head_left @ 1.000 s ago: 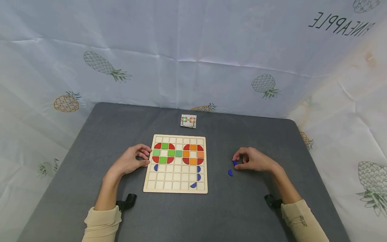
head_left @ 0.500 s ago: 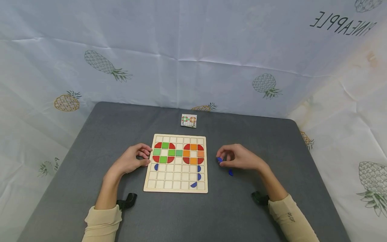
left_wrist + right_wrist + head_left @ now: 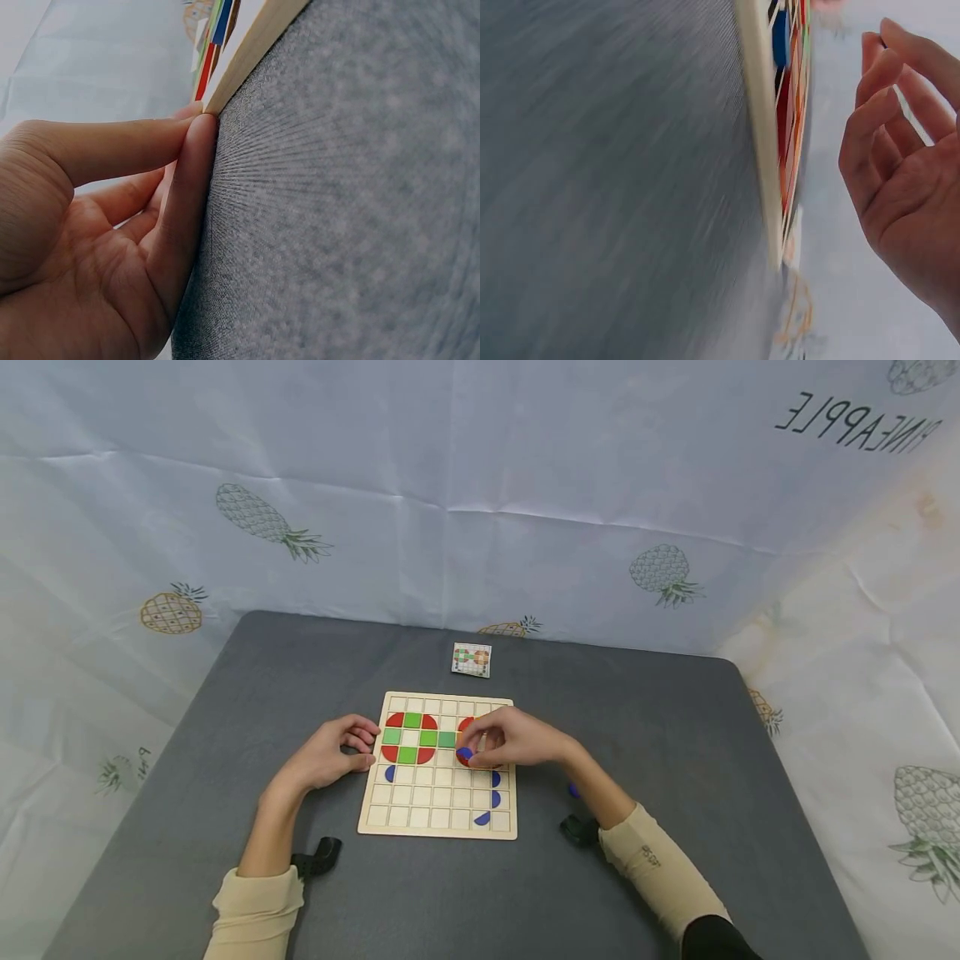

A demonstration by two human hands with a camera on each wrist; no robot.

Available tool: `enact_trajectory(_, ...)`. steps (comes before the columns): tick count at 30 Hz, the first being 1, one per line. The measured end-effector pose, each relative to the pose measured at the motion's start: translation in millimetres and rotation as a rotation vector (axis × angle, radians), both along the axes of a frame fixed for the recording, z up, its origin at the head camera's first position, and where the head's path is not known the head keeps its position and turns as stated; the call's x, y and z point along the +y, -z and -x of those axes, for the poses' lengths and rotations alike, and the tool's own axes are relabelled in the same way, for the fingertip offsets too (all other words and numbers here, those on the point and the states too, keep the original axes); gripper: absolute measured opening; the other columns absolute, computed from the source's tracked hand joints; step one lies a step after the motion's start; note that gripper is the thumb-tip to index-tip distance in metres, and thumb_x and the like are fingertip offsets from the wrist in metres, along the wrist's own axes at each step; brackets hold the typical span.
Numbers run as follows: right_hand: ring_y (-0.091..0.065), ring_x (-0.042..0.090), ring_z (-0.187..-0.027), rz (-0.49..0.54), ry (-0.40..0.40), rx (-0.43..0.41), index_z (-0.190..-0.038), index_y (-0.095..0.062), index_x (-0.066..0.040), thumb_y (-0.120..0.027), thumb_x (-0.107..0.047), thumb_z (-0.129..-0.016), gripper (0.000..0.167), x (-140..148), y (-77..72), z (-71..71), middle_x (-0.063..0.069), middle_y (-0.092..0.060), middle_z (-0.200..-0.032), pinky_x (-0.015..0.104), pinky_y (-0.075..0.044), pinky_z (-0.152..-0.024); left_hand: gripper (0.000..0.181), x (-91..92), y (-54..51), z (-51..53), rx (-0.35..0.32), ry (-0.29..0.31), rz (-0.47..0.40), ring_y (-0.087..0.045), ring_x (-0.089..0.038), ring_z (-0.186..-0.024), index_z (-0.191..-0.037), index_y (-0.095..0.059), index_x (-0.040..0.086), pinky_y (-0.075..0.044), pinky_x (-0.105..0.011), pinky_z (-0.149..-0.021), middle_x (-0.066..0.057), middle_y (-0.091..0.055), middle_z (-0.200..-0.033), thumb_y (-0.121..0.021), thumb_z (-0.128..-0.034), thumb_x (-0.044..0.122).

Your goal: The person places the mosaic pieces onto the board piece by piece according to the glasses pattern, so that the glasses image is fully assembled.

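A wooden grid board (image 3: 431, 795) lies on the table, carrying two rings of red pieces, one with green squares, the other with orange squares. Blue half-circle tiles (image 3: 482, 818) sit in some lower cells. My left hand (image 3: 326, 756) rests beside the board, thumb and fingertips touching its left edge; the left wrist view shows them meeting the board's side (image 3: 238, 67). Between thumb and fingers, my right hand (image 3: 525, 737) pinches a blue half-circle tile (image 3: 465, 752) above the orange ring, partly covering it. In the right wrist view, the hand (image 3: 907, 165) hides most of that tile.
Another blue tile (image 3: 573, 790) lies on the grey table (image 3: 637, 718) right of the board, partly behind the right forearm. A small printed pattern card (image 3: 471, 660) lies beyond the board. A pineapple-print cloth (image 3: 360, 543) hangs behind the table.
My right hand has carried the blue half-circle tile leftward from the table's right side to over the board. The left hand has stayed at the board's edge.
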State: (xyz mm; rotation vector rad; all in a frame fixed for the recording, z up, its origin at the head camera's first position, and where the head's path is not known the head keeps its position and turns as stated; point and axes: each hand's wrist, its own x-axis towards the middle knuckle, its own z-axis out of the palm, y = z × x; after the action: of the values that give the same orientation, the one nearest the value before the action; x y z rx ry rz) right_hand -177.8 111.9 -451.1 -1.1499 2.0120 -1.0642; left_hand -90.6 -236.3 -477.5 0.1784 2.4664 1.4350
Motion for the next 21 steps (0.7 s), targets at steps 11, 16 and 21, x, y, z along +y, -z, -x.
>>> enact_trajectory(11,-0.062,0.004,-0.075,-0.114,-0.185,0.093,-0.117,-0.078,-0.010,-0.073,-0.005,-0.100,0.018,-83.8,-5.7,-7.8,0.001,-0.074,-0.102,0.018,-0.051,-0.075,0.041,0.5,0.0,1.0,-0.007,-0.008,0.003,-0.063,-0.020,-0.096,-0.131,-0.062,-0.008,-0.053,-0.021,-0.079,-0.021,-0.066,-0.115,-0.079,-0.0946,0.001)
enact_trajectory(16,-0.062,0.004,-0.079,-0.158,-0.284,0.174,-0.105,-0.080,-0.010,-0.070,-0.004,-0.099,0.013,-112.0,-5.2,-15.3,-0.001,-0.076,-0.094,0.015,-0.048,-0.076,0.040,-0.5,-0.4,1.8,-0.001,0.004,-0.006,-0.063,-0.018,-0.096,-0.131,-0.063,-0.008,-0.054,-0.022,-0.079,-0.021,-0.066,-0.115,-0.079,-0.0950,0.000)
enact_trajectory(21,-0.060,0.003,-0.078,-0.165,-0.312,0.196,-0.100,-0.080,-0.010,-0.071,-0.003,-0.097,0.012,-126.4,-2.2,-20.3,-0.003,-0.074,-0.089,0.013,-0.048,-0.075,0.040,-1.2,0.0,2.5,-0.001,0.008,-0.030,-0.063,-0.015,-0.094,-0.130,-0.063,-0.009,-0.055,-0.021,-0.079,-0.021,-0.066,-0.115,-0.079,-0.0944,0.000)
